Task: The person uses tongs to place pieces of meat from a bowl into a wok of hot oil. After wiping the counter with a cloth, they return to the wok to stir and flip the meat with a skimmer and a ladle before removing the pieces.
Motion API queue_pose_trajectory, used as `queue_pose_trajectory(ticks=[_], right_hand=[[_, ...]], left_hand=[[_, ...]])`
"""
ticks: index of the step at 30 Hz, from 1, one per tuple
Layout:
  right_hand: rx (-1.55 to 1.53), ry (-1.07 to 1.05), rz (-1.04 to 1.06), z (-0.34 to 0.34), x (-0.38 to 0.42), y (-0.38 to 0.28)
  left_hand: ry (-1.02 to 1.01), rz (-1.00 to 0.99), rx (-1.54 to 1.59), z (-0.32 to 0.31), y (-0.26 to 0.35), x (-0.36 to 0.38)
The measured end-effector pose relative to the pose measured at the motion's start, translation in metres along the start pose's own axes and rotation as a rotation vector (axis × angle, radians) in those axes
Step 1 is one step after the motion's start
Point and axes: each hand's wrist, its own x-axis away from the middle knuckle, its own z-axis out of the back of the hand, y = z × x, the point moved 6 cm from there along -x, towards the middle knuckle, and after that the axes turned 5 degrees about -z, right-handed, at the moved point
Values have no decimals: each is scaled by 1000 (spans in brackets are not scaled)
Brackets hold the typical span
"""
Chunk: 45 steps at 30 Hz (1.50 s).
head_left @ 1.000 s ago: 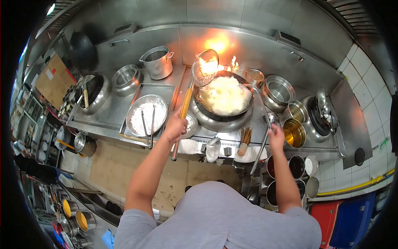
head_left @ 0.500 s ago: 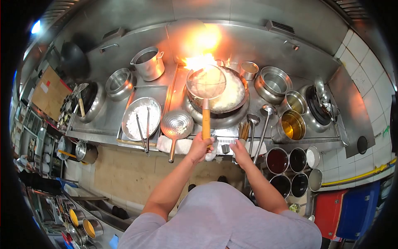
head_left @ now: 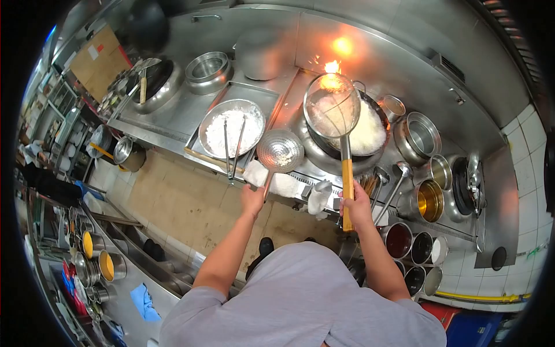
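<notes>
My left hand [head_left: 252,200] is closed around the handle of a perforated metal skimmer [head_left: 281,149], whose round bowl holds a few white bits. My right hand [head_left: 357,207] grips the wooden handle of a wire-mesh strainer [head_left: 330,110]. The strainer's mesh is over the left part of a dark wok [head_left: 384,113] with white, foamy contents [head_left: 369,128]. Flame [head_left: 332,75] burns at the wok's far side, behind the strainer. Left of the skimmer, a wide metal bowl [head_left: 203,134] holds white powder, with tongs [head_left: 234,144] lying across it.
Ladles [head_left: 404,169] and a pot of amber liquid [head_left: 429,200] stand right of the wok. Below them are several containers of dark sauce [head_left: 397,240]. A white cloth [head_left: 283,184] lies along the counter's front edge. Nested steel pots [head_left: 209,72] sit back left.
The strainer's handle has passed from my left hand to my right. My left hand has moved left onto the skimmer's handle. Flames have shrunk, and the view has turned.
</notes>
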Motion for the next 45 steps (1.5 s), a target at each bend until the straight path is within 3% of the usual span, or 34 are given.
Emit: queue_pose_trajectory(ticks=[2, 3, 5, 7, 8, 11, 13, 17, 20, 27, 31, 34, 37, 38, 41, 45], right_hand=[[64, -24, -15, -15, -5, 19], [121, -38, -29, -25, -8, 29], [172, -30, -64, -46, -13, 46], [426, 4, -110, -60, -28, 71], [517, -11, 39, -61, -47, 93], [487, -5, -52, -78, -35, 102], [379, 23, -161, -74, -21, 106], [187, 96, -98, -55, 9, 94], [-112, -21, -40, -53, 42, 65], [-438, 151, 45, 19, 68, 29], [-160, 437, 100, 64, 50, 22], [-38, 482, 214, 79, 8, 23], [814, 744, 487, 90, -43, 13], [771, 682, 386, 85, -55, 4], [982, 657, 336, 82, -96, 6], [1051, 600, 239, 90, -132, 29]], left_hand=[[-408, 550, 460, -26, -27, 10], [-406, 556, 464, -28, -25, 12], [-519, 708, 760, -46, -9, 24], [-564, 672, 707, -69, -26, 18], [-606, 638, 651, -78, -33, 18], [-607, 654, 628, -77, -29, 17], [-621, 651, 656, -81, -38, 16], [-676, 743, 728, -72, -33, 21], [-781, 785, 810, -59, -42, 21], [-894, 750, 755, -58, -68, 11], [-816, 785, 742, -70, -46, 6], [-756, 809, 768, -90, -46, -6], [-742, 747, 686, -93, -33, -7], [-743, 688, 628, -93, -27, -5], [-671, 695, 709, -69, 3, 20], [-650, 854, 717, -76, -2, 42]])
